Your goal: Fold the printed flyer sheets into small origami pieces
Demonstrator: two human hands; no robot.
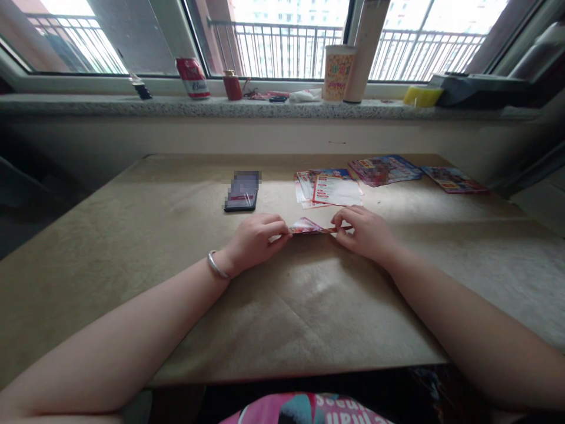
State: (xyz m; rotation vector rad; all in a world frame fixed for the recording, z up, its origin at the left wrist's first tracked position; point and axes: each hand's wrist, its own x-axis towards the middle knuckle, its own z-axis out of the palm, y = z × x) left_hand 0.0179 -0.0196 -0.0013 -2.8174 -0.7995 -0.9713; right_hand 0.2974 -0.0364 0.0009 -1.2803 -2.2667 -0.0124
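A small piece of colourful printed paper (306, 225), partly folded, stretches between my two hands just above the table. My left hand (258, 238), with a silver bangle at the wrist, pinches its left end. At the other end my right hand (364, 232) has thumb and fingers closed on the paper's narrow right part. Beyond the right hand lie several loose printed sheets (338, 189), the top one white with red marks. The fingertips cover both ends of the folded paper.
A phone (242, 191) lies left of the sheets. Colourful booklets (386, 169) are piled at the back right, with another stack (454, 179) near the table's right edge. On the windowsill stand a red can (193, 78), a patterned cup (338, 73) and yellow tape (422, 96).
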